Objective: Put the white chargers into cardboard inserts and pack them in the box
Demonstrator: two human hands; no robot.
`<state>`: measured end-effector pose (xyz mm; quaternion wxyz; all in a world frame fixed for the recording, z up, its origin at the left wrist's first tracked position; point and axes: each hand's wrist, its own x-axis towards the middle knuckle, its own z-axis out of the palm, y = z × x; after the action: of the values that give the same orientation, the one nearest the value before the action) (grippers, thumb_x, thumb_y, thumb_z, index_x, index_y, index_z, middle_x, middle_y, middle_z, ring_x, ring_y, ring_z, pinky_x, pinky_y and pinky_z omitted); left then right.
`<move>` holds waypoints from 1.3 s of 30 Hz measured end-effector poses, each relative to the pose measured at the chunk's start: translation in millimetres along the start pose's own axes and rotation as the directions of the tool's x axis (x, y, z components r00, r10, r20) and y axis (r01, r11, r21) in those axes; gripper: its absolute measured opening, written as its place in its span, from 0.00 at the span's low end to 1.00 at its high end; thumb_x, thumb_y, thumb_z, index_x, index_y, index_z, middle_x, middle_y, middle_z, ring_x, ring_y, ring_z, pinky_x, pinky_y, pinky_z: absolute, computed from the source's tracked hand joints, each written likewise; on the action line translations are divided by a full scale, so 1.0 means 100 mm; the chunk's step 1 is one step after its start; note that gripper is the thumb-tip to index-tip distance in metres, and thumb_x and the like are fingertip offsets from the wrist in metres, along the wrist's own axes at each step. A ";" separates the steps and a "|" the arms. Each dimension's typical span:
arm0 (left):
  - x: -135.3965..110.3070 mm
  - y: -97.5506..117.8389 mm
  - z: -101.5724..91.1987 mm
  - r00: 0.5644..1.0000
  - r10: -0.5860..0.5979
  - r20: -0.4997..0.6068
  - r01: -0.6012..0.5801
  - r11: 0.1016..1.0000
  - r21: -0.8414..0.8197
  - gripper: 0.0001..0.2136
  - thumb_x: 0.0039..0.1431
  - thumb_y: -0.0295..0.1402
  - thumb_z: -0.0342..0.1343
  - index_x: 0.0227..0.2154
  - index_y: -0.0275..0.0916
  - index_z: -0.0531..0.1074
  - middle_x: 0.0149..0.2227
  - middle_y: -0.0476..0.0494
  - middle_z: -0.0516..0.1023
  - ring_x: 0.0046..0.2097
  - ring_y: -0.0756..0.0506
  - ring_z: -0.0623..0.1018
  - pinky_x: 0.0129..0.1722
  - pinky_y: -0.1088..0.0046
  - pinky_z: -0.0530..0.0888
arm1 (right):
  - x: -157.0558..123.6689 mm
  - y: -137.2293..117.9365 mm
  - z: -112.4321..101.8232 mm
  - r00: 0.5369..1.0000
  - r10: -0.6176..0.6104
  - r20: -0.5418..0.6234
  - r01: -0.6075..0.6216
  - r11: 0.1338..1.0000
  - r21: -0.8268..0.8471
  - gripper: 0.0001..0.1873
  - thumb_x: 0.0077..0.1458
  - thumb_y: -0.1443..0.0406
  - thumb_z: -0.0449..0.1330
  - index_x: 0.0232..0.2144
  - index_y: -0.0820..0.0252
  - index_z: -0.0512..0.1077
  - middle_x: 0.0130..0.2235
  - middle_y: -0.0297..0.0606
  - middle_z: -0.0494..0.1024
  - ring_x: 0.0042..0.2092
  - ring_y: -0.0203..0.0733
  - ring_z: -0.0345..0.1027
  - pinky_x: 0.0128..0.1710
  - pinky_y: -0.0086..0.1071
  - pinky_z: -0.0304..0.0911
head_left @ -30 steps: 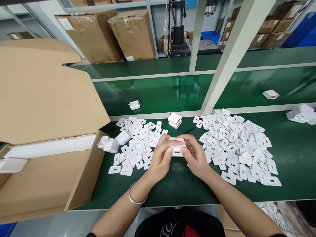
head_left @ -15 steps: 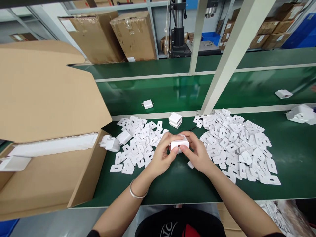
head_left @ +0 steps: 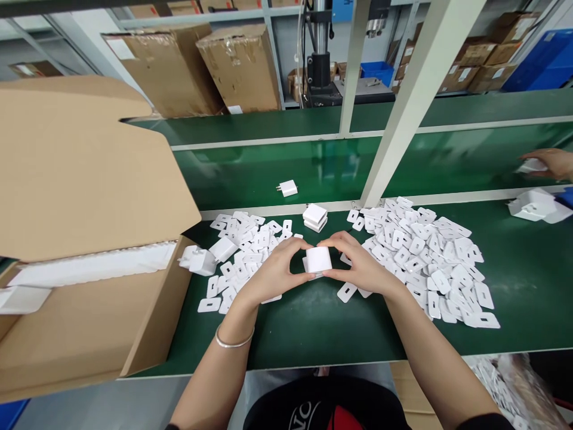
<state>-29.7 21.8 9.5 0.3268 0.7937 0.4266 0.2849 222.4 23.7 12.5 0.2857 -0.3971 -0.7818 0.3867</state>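
A white power adapter (head_left: 319, 260) is pinched from both sides, its smooth broad face turned up. My left hand (head_left: 278, 270) has thumb and fingers closed on its left side. On the opposite side my right hand (head_left: 360, 263) grips it the same way. Just below and left of the adapter, part of another white piece peeks out; I cannot tell what it is. Behind my hands two white adapters (head_left: 315, 216) lie stacked. Flat white plates with small slots form a left pile (head_left: 250, 248) and a larger right pile (head_left: 425, 257).
An open cardboard box (head_left: 152, 310) stands at the left, with several white adapters (head_left: 199, 261) beside it. One pronged adapter (head_left: 287, 188) lies on the green belt (head_left: 233, 173) behind. A slanted metal post (head_left: 403, 113) rises at the back. At right, a co-worker's hand (head_left: 553, 162) touches a white piece.
The adapter in my hands has been turned, so its plain face shows, and my fingers have moved to its sides. The belt adapter has shifted right. A co-worker's hand has appeared at right.
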 end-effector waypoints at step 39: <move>1.01 -0.02 0.18 0.983 -0.176 -0.060 0.169 0.710 0.684 0.23 0.76 0.38 0.46 0.69 0.42 0.65 0.54 0.30 0.77 0.57 0.29 0.76 0.56 0.50 0.72 | -0.01 0.17 -0.15 0.966 0.212 -0.150 -0.258 0.708 -0.657 0.05 0.66 0.64 0.65 0.38 0.62 0.78 0.43 0.47 0.81 0.48 0.56 0.71 0.48 0.43 0.63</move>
<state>30.0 105.0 14.3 0.0376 0.8162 0.5722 0.0713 241.6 35.2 6.3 0.0964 -0.5813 -0.8019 0.0993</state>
